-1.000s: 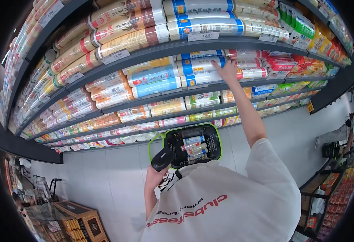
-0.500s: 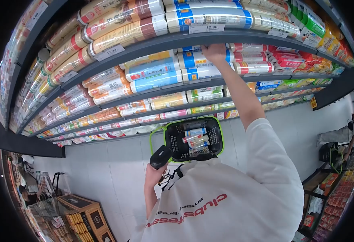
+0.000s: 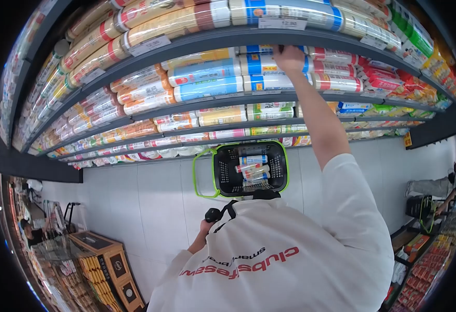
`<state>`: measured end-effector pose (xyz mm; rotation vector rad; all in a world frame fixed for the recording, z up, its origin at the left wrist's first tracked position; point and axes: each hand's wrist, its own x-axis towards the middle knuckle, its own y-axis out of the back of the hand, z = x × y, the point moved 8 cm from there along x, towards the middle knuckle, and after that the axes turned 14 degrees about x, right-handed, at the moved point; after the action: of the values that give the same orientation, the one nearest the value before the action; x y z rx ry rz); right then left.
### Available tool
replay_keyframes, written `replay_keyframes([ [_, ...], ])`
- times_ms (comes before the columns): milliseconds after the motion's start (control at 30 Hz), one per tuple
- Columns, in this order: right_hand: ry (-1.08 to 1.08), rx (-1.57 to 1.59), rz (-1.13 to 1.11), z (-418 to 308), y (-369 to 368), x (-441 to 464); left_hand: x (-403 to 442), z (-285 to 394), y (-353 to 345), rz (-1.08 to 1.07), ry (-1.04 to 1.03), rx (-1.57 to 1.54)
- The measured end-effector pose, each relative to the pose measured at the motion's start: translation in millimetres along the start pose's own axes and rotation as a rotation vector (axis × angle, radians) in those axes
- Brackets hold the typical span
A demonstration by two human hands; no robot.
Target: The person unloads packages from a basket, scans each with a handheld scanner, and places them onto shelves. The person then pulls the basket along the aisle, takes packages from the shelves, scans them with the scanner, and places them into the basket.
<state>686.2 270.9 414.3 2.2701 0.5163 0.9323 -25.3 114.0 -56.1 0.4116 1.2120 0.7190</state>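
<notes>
Several cylindrical noodle packs [image 3: 253, 159] already lie in the green-rimmed black basket [image 3: 220, 174]. The blue-and-white noodle packs [image 3: 262, 65] by the right hand [image 3: 291, 58] sit on the shelf [image 3: 202, 104], none yet out; whether its fingers grip one, I cannot tell. The left hand's [image 3: 205, 226] fingers are wrapped around a black handheld device [image 3: 213, 214].

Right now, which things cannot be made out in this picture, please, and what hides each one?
Head view, right hand: its own back hides whether it grips a blue-banded pack.
Head view, black device in the left hand: its far side faces away.
Head view, packs in the basket: print too small to read.
Head view, topmost packs: cut off by the upper edge.
</notes>
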Motion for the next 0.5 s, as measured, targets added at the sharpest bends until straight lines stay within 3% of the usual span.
replay_keyframes([
  [167,-0.014,0.052,-0.004,0.6,-6.7,-0.4,-22.7,-54.3,-22.7,0.026,0.083,-0.087],
  [333,-0.005,0.039,0.015,5.0,-6.5,2.7,-16.9,-63.6,-37.1,0.032,0.052,-0.114],
  [433,0.078,0.067,0.113,-2.4,-1.4,-9.4,-9.9,-63.4,-41.1,0.035,-0.001,-0.125],
  [500,0.256,0.089,0.189,-14.0,2.4,-36.5,-4.2,-62.6,-42.4,0.038,-0.036,-0.132],
])
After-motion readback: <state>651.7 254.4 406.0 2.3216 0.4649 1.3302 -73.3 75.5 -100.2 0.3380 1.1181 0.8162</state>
